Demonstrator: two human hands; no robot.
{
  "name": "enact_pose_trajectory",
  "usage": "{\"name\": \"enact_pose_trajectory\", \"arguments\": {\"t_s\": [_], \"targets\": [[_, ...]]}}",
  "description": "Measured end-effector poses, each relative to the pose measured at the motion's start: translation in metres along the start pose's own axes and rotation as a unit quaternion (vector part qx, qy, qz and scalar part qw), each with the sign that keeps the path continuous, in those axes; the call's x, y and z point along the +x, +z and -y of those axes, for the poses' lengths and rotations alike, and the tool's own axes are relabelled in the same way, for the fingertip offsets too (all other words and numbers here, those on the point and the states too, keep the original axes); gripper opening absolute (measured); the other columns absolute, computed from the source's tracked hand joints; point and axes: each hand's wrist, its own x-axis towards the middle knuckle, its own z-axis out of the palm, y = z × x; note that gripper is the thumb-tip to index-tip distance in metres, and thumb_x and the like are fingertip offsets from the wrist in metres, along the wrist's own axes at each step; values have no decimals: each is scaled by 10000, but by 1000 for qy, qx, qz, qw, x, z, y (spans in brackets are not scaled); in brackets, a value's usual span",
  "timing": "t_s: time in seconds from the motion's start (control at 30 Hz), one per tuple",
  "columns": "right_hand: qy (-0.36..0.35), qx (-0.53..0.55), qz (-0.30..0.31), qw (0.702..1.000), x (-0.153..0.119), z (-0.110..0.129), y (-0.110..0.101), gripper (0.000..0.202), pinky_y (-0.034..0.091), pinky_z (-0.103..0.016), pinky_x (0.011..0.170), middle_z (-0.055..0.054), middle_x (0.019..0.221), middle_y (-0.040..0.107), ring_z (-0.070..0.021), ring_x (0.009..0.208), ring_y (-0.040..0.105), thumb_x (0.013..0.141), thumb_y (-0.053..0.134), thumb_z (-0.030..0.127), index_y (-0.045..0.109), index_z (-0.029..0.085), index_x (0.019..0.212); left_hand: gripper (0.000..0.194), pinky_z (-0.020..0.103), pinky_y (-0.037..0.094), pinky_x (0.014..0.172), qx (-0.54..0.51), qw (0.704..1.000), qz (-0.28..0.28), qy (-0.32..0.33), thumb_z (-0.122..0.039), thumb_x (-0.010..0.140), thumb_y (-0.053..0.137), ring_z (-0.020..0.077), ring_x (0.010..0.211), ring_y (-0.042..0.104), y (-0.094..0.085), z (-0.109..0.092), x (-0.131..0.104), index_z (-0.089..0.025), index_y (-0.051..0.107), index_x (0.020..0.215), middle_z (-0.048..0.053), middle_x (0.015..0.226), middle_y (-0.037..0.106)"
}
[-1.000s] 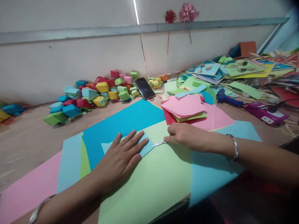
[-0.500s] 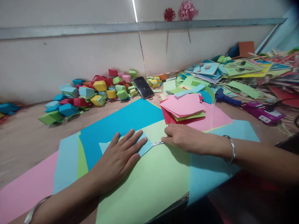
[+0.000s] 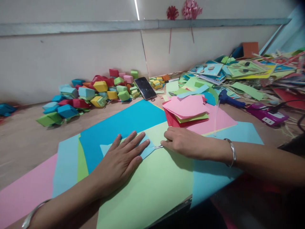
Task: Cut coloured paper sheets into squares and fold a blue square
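My left hand [image 3: 124, 159] lies flat with its fingers spread on a small light blue paper piece [image 3: 149, 151], pressing it against the larger sheets. Closed around a slim metal tool, my right hand [image 3: 179, 141] is just to the right of that paper. Only the tool's narrow silvery blade [image 3: 158, 147] shows, its tip at the light blue paper's right corner; my fingers hide the rest, so I cannot tell its kind. Under both hands spreads a pale green sheet [image 3: 147, 190], partly over a bright blue sheet [image 3: 128, 119].
A stack of pink, red and green cut papers [image 3: 186, 108] sits beyond my right hand. Folded paper boxes [image 3: 100, 87] and a phone [image 3: 145, 89] are along the wall. A blue glue gun [image 3: 230, 98] and a purple power strip [image 3: 267, 114] lie at right, near a cord.
My right hand has shifted slightly left, bringing the blade nearer to my left hand, and less of the blade shows. My left hand stays flat on the light blue paper.
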Motion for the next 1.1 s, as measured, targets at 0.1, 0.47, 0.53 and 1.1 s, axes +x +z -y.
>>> {"name": "enact_pose_trajectory", "arguments": {"t_s": [0.1, 0.47, 0.53, 1.1], "targets": [[2, -6, 2, 1000, 1, 3, -2, 229, 331, -310, 681, -76, 869, 602, -167, 727, 444, 1035, 490, 210, 658, 92, 932, 500, 543, 147, 1236, 2, 1000, -6, 1, -497, 1057, 196, 286, 1526, 268, 0, -1, 0, -463, 213, 1555, -84, 1649, 256], [-31, -51, -11, 998, 2, 6, 1, 220, 300, -310, 656, -72, 827, 606, -171, 719, 433, 1029, 491, 173, 662, 91, 918, 504, 593, 172, 1210, -8, 1000, 14, 0, -500, 1058, 175, 314, 1533, 240, -2, 0, 1, -455, 186, 1560, -64, 1659, 217], [-47, -72, -13, 996, 4, 7, 2, 231, 302, -311, 660, -67, 812, 606, -173, 729, 445, 1033, 491, 181, 669, 89, 918, 504, 582, 169, 1212, -2, 1000, 10, 2, -492, 1060, 179, 311, 1532, 245, -2, -1, 0, -448, 187, 1562, -59, 1658, 224], [-93, -142, 12, 985, 0, 12, -2, 231, 304, -329, 653, -101, 829, 633, -202, 801, 485, 1025, 491, 138, 707, 71, 982, 505, 564, 186, 1195, 10, 1000, -13, 26, -466, 1064, 225, 323, 1519, 278, 0, 1, 0, -441, 190, 1567, -39, 1655, 257]]}}
